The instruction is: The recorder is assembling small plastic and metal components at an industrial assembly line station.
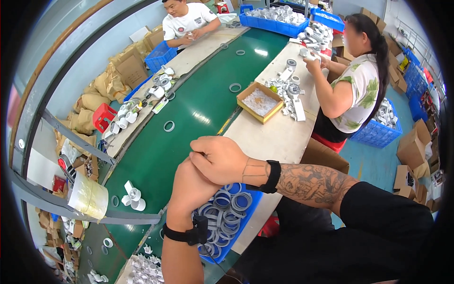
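Observation:
My right hand [220, 158] is closed, its fingers curled in toward my left hand [189, 182]. The two hands touch, with the right one over the left one's upper part. Of my left hand only the back and wrist show; its fingers are hidden. Whatever the hands may hold between them is out of sight. Just below them a blue tray [257, 198] holds many grey rings [242, 201]. Past the hands runs a green conveyor belt [194, 109], where a loose grey ring [169, 126] lies.
A yellow-edged box [260, 113] of white bits stands on the right-hand bench, near white and grey fittings [291, 90]. One co-worker [350, 85] works there, another [189, 23] across the belt. A grey metal frame [94, 217] with a tape roll [89, 196] crosses at left.

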Demonstrator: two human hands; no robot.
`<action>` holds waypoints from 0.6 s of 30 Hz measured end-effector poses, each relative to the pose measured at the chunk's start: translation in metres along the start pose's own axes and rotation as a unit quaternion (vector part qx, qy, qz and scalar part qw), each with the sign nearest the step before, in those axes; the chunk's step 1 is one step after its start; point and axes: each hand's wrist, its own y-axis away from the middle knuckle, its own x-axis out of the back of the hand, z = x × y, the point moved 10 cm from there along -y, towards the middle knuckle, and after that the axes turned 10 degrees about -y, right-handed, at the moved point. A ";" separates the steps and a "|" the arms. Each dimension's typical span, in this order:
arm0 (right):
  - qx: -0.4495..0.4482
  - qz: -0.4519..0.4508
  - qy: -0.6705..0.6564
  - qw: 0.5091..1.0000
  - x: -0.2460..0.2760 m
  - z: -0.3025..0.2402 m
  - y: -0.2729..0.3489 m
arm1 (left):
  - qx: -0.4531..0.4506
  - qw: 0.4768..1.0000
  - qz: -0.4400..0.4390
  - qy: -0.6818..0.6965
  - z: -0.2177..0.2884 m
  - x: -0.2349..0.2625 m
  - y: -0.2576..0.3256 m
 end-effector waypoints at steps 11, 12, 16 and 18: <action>-0.018 -0.161 0.049 0.986 -0.094 0.019 -0.039 | 0.131 0.989 0.060 -0.018 -0.094 0.014 0.022; -0.018 -0.160 0.047 0.986 -0.091 0.017 -0.035 | 0.131 0.989 0.059 -0.020 -0.088 0.015 0.027; -0.007 -0.156 -0.003 0.988 -0.068 0.001 -0.015 | 0.105 0.992 0.038 0.059 -0.053 0.017 0.036; -0.009 -0.147 -0.011 0.989 -0.053 -0.002 -0.008 | 0.101 0.993 0.010 0.062 -0.037 0.011 0.035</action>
